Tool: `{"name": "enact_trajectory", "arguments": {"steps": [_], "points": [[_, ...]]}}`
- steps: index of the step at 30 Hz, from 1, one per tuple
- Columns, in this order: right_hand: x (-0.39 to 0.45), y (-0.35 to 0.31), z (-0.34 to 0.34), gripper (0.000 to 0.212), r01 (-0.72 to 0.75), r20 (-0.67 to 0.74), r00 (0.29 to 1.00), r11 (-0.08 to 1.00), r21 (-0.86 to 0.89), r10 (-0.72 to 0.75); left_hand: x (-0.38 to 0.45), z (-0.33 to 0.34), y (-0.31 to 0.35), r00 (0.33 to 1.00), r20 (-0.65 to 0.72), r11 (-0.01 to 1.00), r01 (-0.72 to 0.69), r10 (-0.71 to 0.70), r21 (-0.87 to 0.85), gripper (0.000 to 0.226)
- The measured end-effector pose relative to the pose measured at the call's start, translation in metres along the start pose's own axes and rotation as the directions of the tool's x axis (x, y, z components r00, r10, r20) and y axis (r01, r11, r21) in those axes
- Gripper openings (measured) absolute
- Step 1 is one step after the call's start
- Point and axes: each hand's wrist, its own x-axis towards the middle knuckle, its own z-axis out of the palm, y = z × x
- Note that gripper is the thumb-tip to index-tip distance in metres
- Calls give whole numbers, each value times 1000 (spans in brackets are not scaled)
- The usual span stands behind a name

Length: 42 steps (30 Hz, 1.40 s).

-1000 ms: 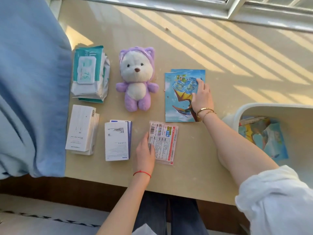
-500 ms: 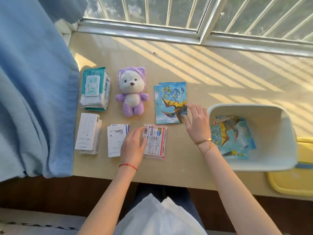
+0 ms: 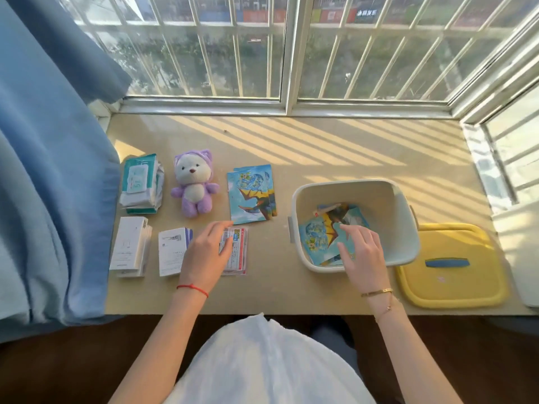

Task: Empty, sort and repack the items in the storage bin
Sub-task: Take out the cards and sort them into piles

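Note:
The white storage bin (image 3: 354, 190) stands on the sill at the right, with several blue dragon-print packets (image 3: 315, 238) lying in it. My right hand (image 3: 364, 258) reaches down into the bin, and its spread fingertips touch those packets. A stack of the same blue packets (image 3: 250, 196) lies on the sill left of the bin. My left hand (image 3: 204, 255) rests with relaxed fingers on a red-and-white printed packet (image 3: 241, 253).
Laid out at the left are a purple plush bear (image 3: 194, 185), a wet-wipes pack (image 3: 140, 182), a white box (image 3: 129, 246) and a white carton (image 3: 172, 252). A yellow lid (image 3: 449, 263) lies right of the bin. A blue curtain (image 3: 43, 199) hangs over the left edge.
My right hand left the blue packet stack on the sill and moved right into the bin. My left hand stayed on the red-and-white packet. The view tilted up.

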Motion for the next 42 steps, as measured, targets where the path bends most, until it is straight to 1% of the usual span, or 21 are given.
{"name": "enact_trajectory", "arguments": {"steps": [4, 9, 14, 17, 21, 23, 27, 31, 34, 36, 38, 42], "points": [[-6, 54, -35, 36, -15, 23, 1000, 1000, -1, 15, -4, 25, 49, 999, -33, 1000, 22, -22, -9, 30], [5, 124, -73, 37, -5, 95, 995, 1000, -14, 6, -10, 75, 116, 992, -103, 997, 76, -77, -12, 33], [25, 173, -84, 38, 9, 187, 982, 1000, 8, -11, -6, 119, 170, 988, -81, 990, 128, -132, -60, 34], [41, 188, -75, 39, 25, 245, 969, 1000, 18, -29, 6, 144, 184, 987, -28, 985, 156, -158, -70, 34], [66, 197, -47, 41, 16, 316, 948, 1000, 25, -23, 35, 180, 179, 979, 58, 978, 198, -195, -62, 36], [77, 200, -28, 41, 2, 335, 942, 1000, 25, -10, 51, 200, 171, 977, 96, 979, 197, -192, -44, 36], [95, 212, 11, 41, -49, 362, 931, 999, -10, 49, 81, 243, 152, 965, 186, 983, 176, -182, 52, 38], [113, 223, 49, 42, -126, 432, 893, 992, -25, 124, 102, 286, 131, 926, 300, 974, 219, -228, 65, 46], [121, 231, 74, 39, -164, 466, 870, 986, -33, 160, 110, 312, 117, 899, 359, 966, 205, -250, 157, 53], [124, 236, 88, 38, -184, 472, 864, 982, -32, 177, 113, 324, 110, 894, 367, 957, 183, -257, 225, 55], [125, 239, 98, 38, -201, 465, 866, 979, -18, 186, 114, 333, 103, 899, 354, 951, 171, -258, 258, 59], [124, 245, 110, 37, -208, 448, 873, 978, -12, 192, 115, 340, 98, 907, 328, 949, 180, -262, 260, 62]]}}
